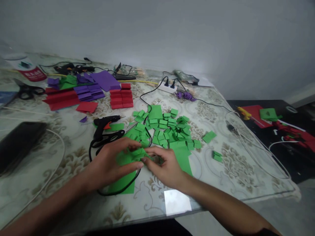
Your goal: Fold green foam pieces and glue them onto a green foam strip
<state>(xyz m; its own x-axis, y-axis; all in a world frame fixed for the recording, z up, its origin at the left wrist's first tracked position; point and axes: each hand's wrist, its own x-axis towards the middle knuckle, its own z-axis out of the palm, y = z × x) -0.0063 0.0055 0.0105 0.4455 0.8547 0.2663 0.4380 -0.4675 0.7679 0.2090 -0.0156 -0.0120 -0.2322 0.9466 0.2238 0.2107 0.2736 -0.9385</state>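
Observation:
Between my two hands, over the front middle of the table, is a piece of folded green paper (138, 153). My left hand (112, 160) grips its left side, fingers above and thumb below. My right hand (166, 165) pinches its right end between thumb and fingers. Just beyond lies a loose heap of small folded green paper pieces (172, 129). A black glue gun (102, 126) rests left of the heap, near black-handled scissors (109, 137) partly hidden by my left hand. A flat green sheet (124, 183) lies under my hands.
Red folded strips (121, 96), purple paper (104, 80) and another pair of scissors (28, 90) lie farther back. A white power strip (167, 87) feeds black cords across the table. A dark phone (21, 144) is at left. A black surface (261, 131) with papers adjoins at right.

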